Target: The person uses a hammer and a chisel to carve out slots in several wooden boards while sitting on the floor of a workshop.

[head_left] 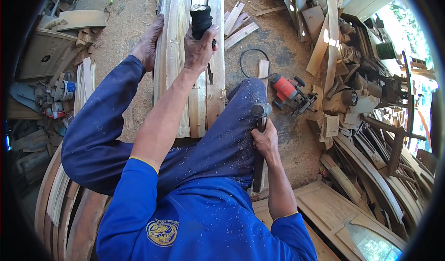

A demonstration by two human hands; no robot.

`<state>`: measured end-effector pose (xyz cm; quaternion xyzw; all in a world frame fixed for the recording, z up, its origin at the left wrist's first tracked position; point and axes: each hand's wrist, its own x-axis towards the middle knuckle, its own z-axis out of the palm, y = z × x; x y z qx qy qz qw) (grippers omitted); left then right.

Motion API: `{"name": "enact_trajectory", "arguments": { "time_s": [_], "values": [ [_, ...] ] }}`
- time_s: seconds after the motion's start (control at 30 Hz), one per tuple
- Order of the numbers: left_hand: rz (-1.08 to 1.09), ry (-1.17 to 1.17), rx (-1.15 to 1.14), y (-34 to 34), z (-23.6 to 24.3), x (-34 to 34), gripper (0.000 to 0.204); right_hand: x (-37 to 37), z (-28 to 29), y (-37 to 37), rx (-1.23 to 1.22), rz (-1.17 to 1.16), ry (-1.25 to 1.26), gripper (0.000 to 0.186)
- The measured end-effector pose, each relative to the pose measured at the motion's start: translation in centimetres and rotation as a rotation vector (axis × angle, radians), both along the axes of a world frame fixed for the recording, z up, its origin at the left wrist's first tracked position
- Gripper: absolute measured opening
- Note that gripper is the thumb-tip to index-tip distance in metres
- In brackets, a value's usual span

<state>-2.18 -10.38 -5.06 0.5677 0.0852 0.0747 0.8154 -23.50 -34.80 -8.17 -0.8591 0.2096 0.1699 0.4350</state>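
Observation:
My left hand [199,50] is closed around an upright tool handle wrapped in black [200,22], above pale wooden planks [169,99] with rough strips and shavings on them; the tool's lower end is hidden. My right hand [265,139] grips a hammer [260,111] by its shaft, its metal head resting at or just over my right knee. My bare left foot [148,45] is set against the left side of the planks, and my right leg [236,131] lies bent beside their near end.
A red power router [286,90] with a black cable sits on the dusty floor at right. Loose offcuts [238,36] lie beyond it. Stacked timber [366,168], scrap wood and containers crowd both sides, and a panelled wooden door with glass [324,201] lies at lower right.

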Motion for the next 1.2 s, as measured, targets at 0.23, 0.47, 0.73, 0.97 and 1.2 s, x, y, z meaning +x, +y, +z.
{"name": "enact_trajectory", "arguments": {
  "time_s": [0.23,0.47,0.73,0.97,1.2],
  "values": [
    [-0.053,-0.079,0.088,-0.4,0.2,-0.6,0.035,0.3,1.4,0.5,0.067,-0.047,0.072,0.034],
    [-0.005,-0.202,0.328,-1.7,-0.3,-1.2,0.033,3.6,7.5,0.6,0.048,0.010,-0.132,0.017],
    [-0.026,-0.153,0.076,-1.0,-0.1,-2.6,0.039,13.1,27.0,6.1,-0.320,0.335,-0.974,0.022],
    [0.314,-0.835,0.946,-1.2,-3.5,-3.2,0.028,16.8,22.8,10.5,-0.657,0.967,-0.541,0.020],
    [0.133,-0.702,0.675,-1.8,-1.8,-7.1,0.023,12.2,29.7,11.1,-0.204,0.450,-1.119,0.028]
  ]
}}
